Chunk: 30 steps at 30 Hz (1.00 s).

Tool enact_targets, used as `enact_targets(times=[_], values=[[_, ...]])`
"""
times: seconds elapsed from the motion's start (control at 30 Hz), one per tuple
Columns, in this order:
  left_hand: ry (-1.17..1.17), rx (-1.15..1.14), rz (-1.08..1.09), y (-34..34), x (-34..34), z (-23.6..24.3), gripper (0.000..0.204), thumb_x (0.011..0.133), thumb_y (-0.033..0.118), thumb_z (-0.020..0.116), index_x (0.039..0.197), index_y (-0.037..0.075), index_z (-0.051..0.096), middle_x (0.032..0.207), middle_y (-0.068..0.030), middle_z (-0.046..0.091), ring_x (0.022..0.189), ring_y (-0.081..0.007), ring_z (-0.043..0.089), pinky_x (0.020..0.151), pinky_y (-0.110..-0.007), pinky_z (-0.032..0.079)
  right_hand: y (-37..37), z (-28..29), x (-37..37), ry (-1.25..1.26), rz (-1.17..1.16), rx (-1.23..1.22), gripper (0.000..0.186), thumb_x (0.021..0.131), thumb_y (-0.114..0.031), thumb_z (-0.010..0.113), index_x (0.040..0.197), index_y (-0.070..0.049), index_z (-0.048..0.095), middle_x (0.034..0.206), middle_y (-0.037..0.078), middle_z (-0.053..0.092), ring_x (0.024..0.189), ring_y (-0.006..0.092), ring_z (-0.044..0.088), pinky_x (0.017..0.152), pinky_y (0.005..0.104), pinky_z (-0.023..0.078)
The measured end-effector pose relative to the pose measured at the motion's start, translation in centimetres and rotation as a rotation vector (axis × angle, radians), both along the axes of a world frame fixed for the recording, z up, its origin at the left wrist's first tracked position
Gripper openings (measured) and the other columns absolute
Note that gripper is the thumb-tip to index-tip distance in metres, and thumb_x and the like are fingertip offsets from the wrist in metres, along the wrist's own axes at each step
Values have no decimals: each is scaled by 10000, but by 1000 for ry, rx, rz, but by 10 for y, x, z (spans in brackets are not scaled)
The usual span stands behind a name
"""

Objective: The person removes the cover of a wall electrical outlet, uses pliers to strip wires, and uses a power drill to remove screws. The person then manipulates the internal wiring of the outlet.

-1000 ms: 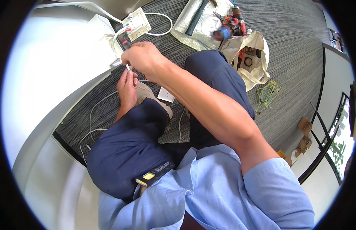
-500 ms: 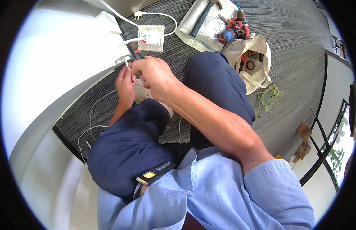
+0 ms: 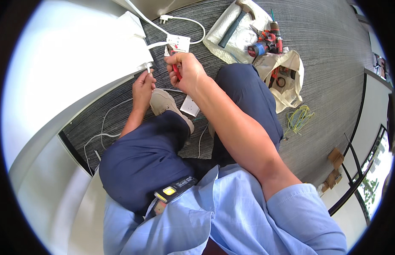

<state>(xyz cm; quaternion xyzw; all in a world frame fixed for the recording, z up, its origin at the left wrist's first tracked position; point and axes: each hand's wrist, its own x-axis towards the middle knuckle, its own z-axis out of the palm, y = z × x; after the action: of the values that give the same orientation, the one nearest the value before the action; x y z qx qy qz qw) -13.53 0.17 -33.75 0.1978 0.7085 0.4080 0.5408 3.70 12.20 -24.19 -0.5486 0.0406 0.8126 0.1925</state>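
Observation:
My left hand (image 3: 142,87) is pinched on a white cable end (image 3: 149,68) at the white cabinet panel (image 3: 91,63). Just right of it, my right hand (image 3: 189,72) grips a red-handled tool (image 3: 177,72), apparently pliers, its head over a wired white socket box (image 3: 184,42); the tool's tip is hard to make out. White cables enter the box from the left. A second white socket plate (image 3: 189,106) lies on the carpet below my hands, beside my beige shoe (image 3: 162,102).
Bubble wrap (image 3: 216,29) at top right carries a hammer (image 3: 231,29) and red power tools (image 3: 277,38). A canvas tool bag (image 3: 296,95) lies beside my right knee, with a yellow-green wire coil (image 3: 299,119) below. A plug (image 3: 164,19) lies behind. Cardboard (image 3: 335,157) sits far right.
My right hand has pulled away from my left toward the right, bringing the red-handled tool into clearer view at the socket box. My left hand still holds the cable end. The view has shifted slightly.

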Motion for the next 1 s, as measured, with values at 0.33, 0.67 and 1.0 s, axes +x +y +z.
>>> enact_targets(times=[0.33,0.67,1.0], values=[[311,-173,-443,8,-7,25,403,1074,218,590,1411,-2,596,993,-57,710,870,-141,687,781,-288,539,-20,-25,-5,-193,123,226,277,743,-79,722,1013,-44,770,732,-31,521,607,101,457,532,275,357],[51,-187,-1182,73,-11,215,305,1005,208,604,1185,-10,719,977,-71,729,906,-148,679,820,-339,549,-35,-56,-19,-402,153,445,264,753,-68,707,996,20,761,907,63,710,778,180,611,724,314,471],[1401,149,-1177,147,25,116,139,891,49,610,985,-12,692,960,-236,736,928,-399,738,824,-491,591,-53,-63,-23,-528,196,577,253,757,-136,662,937,-24,799,801,145,752,765,263,725,777,369,553]])
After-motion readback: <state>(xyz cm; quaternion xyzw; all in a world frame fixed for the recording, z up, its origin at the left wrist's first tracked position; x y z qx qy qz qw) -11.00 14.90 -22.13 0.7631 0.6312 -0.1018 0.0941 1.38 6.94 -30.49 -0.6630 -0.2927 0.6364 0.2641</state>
